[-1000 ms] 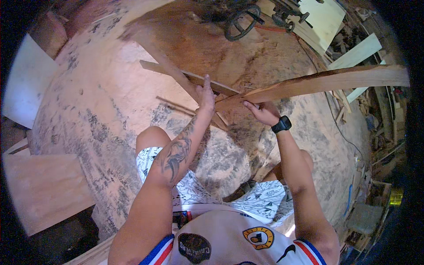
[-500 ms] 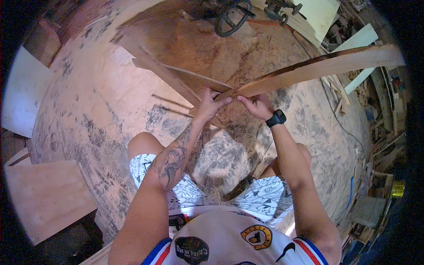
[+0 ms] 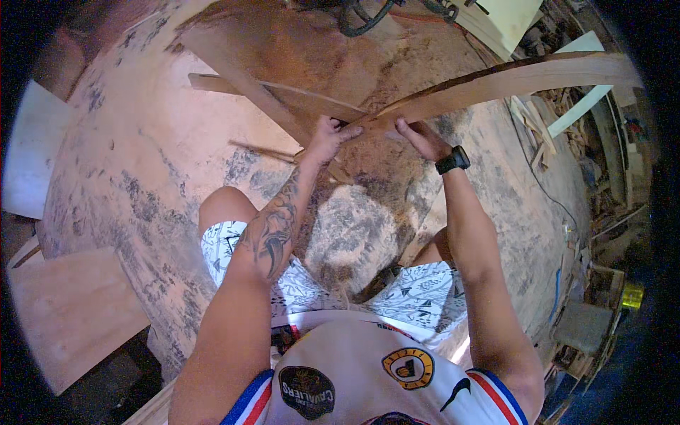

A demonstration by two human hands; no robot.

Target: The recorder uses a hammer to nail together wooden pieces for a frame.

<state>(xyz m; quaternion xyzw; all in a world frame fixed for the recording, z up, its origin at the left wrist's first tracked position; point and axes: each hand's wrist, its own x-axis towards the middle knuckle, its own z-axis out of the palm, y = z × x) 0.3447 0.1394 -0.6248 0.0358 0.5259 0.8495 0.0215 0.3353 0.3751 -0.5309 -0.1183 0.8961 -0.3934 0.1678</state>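
A long wooden board (image 3: 496, 87) with a dark, rough upper edge runs from the middle out to the far right. Its near end meets a thinner wooden strip (image 3: 312, 101) that reaches to the left and crosses another plank (image 3: 262, 99). My left hand (image 3: 330, 139) is closed at this meeting point, thumb pointing right along the board's end; some of its fingers are hidden. Just below the long board's lower edge is my right hand (image 3: 425, 140), wearing a black watch (image 3: 453, 160). Its thumb is raised apart from the fingers, which show only in part.
Sawdust and dark patches cover the floor (image 3: 142, 177). A black wheel-shaped ring (image 3: 361, 18) lies at the far side. A plywood sheet (image 3: 78, 312) is at the lower left, a pale panel (image 3: 35, 152) above it. Wood scraps (image 3: 535, 131) and a cable (image 3: 545, 188) lie right.
My right thumb has come off the long board, and that hand sits slightly apart from it. The wooden strip on the left has swung, its far end shifting left.
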